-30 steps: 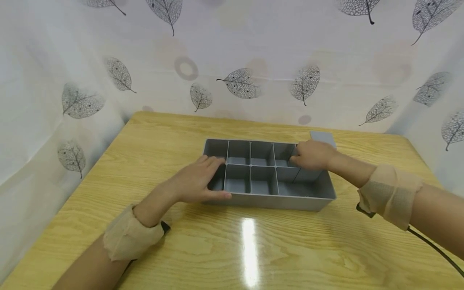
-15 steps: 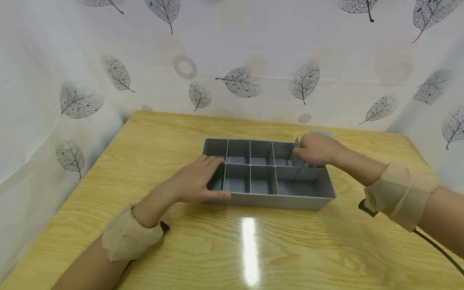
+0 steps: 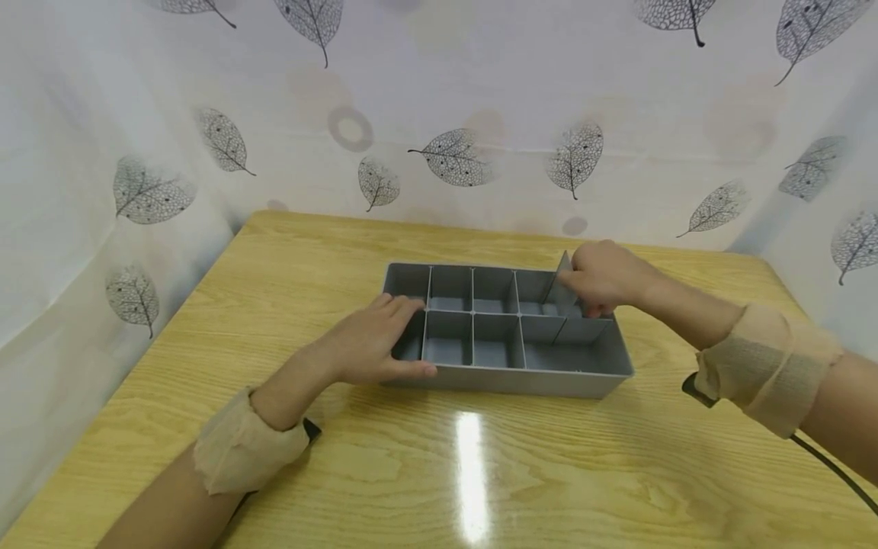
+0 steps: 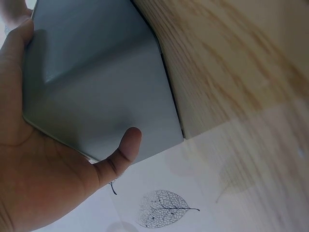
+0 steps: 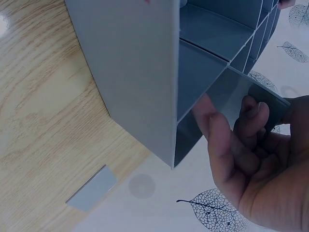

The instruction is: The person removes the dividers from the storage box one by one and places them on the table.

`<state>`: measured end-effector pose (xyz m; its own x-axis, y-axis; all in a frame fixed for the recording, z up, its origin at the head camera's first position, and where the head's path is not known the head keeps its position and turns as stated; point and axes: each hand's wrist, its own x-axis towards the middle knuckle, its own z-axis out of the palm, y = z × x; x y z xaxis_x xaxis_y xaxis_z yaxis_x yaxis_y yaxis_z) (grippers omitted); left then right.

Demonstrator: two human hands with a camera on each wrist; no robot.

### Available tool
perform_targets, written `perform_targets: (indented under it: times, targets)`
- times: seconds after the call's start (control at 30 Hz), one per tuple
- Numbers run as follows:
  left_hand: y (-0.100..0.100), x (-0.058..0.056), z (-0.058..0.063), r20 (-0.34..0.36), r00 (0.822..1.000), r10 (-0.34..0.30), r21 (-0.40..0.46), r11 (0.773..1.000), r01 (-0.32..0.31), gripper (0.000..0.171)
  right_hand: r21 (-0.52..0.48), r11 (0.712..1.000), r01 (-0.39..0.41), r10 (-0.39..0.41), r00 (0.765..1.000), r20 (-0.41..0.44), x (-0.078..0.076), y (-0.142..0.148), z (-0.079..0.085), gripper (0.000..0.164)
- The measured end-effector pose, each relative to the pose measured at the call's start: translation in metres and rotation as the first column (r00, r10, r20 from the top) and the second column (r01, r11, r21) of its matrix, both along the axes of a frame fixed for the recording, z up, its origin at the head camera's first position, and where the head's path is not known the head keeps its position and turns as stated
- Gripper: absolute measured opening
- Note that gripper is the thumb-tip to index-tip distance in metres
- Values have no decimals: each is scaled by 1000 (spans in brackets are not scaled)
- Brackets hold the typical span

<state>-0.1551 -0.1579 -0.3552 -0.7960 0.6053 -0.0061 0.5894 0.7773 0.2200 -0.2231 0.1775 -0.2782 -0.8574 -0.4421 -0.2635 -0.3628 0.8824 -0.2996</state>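
Note:
A grey divided box (image 3: 507, 383) lies lengthwise on the wooden table. At its left end my left hand (image 3: 373, 339) grips the corner, with the fingers over the rim and the thumb (image 4: 129, 145) against the outer front wall. Over the rear right compartments, my right hand (image 3: 609, 276) pinches a thin grey divider panel (image 3: 559, 276). The panel's top corner sticks up above the rim. From the right wrist view, the panel (image 5: 234, 92) stands slanted against the box's inner grid, beside curled fingers (image 5: 227, 150); its far end is hidden by the hand.
A loose flat grey piece (image 5: 91, 188) lies on the table beyond the box's right end; the right hand hides it in the head view. Behind the table (image 3: 329, 473) hangs a white leaf-print curtain (image 3: 494, 99). A cable (image 3: 833, 473) trails from the right wrist.
My right hand has risen and shifted slightly right, drawing the divider panel up so that its corner now shows above the rim. My left hand stays where it was.

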Motion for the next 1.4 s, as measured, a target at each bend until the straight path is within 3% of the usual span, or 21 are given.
perform_targets:
  times: [0.23,0.43,0.77,1.0,1.4]
  targets:
    - [0,-1,-1,-11,1000,-6,3,1000,6,103,-48,997,57,-54,997,58,1,-1,4,42]
    - [0,-1,-1,-14,1000,-7,0,1000,7,104,-75,993,96,-93,995,44,1,-3,11,37]
    - [0,-1,0,-17,1000,-13,8,1000,14,103,-24,996,81,-82,993,-80,3,0,26,40]
    - [0,-1,-1,-18,1000,-17,6,1000,17,103,-48,991,122,-126,988,-87,1,7,34,38]
    - [-1,-2,-2,-22,1000,-21,10,1000,22,101,-37,987,157,-160,976,-144,-21,36,37,41]
